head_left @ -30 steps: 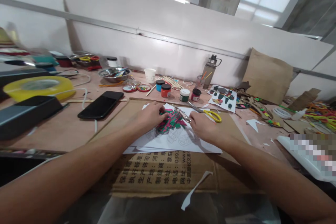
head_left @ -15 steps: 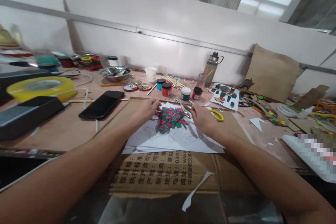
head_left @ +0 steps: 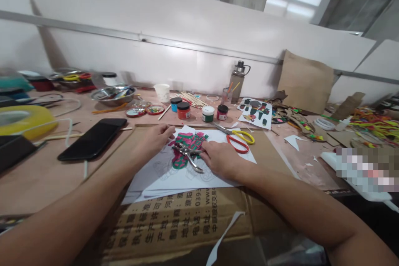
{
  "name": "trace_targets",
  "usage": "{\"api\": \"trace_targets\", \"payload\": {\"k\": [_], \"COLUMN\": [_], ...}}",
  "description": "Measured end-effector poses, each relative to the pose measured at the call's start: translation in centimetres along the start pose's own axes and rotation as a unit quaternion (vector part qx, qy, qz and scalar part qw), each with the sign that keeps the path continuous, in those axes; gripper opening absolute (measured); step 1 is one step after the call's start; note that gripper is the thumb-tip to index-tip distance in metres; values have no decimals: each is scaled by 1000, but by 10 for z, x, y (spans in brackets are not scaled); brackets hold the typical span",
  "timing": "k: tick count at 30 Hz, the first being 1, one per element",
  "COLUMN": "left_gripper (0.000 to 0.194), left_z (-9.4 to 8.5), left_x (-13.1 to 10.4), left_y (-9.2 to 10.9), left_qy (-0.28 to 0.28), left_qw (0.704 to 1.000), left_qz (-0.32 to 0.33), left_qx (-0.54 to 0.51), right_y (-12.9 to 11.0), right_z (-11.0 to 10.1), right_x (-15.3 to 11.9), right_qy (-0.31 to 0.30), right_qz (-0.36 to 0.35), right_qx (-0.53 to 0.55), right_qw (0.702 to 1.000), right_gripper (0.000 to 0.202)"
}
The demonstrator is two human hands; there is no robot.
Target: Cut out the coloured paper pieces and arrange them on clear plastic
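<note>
My right hand (head_left: 220, 158) grips one handle of a silver hole punch (head_left: 188, 156), its fingers closed. The punch lies across pink-and-green painted paper cutouts (head_left: 179, 162), and its jaw end points left. My left hand (head_left: 159, 137) rests by the cutouts' left edge, fingers loosely stretched out over the paper. Beneath the cutouts are stacked white sheets (head_left: 156, 191) with pencil drawings. Scissors (head_left: 238, 139) with one yellow and one red handle lie just beyond my right hand.
Corrugated cardboard (head_left: 174, 224) lies under the sheets. A black phone (head_left: 93, 139) is at left. Behind stand paint jars (head_left: 183, 111), a paper cup (head_left: 162, 92) and a bottle (head_left: 237, 83). A painted sheet (head_left: 254, 113) and paper scraps (head_left: 294, 141) are to the right.
The hole punch has come nearer and now lies over the cutouts, with my right hand on its handle. The scissors show more fully. The view has shifted to the right.
</note>
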State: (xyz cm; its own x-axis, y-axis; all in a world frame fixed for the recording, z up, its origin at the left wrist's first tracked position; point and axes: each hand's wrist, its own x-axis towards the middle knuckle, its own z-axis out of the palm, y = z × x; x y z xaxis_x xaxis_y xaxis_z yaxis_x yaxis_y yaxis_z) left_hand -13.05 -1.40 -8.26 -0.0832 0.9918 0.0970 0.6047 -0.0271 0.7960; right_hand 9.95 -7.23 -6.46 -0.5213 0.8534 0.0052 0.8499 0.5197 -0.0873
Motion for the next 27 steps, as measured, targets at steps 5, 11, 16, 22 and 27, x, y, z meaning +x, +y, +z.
{"api": "trace_targets", "payload": {"k": [5, 11, 16, 22, 27], "left_gripper": [27, 21, 20, 25, 16], "left_z": [-1, -21, -17, 11, 3], "left_x": [3, 18, 30, 42, 57], "left_y": [-1, 10, 29, 31, 23], "left_qy": [0, -42, -104, -95, -73], "left_qw": [1000, 998, 992, 995, 987], "left_qz": [-20, -46, -1, 15, -17], "left_qx": [-8, -5, 74, -7, -142], "right_y": [8, 40, 58, 67, 78], "right_z": [-4, -15, -27, -35, -30], "right_x": [-2, 6, 7, 0, 3], "right_qy": [29, 138, 54, -44, -58], "right_qz": [-13, 72, 182, 163, 149], "right_qx": [69, 68, -15, -19, -28], "right_qw": [997, 986, 982, 986, 987], "right_gripper": [31, 25, 41, 32, 27]}}
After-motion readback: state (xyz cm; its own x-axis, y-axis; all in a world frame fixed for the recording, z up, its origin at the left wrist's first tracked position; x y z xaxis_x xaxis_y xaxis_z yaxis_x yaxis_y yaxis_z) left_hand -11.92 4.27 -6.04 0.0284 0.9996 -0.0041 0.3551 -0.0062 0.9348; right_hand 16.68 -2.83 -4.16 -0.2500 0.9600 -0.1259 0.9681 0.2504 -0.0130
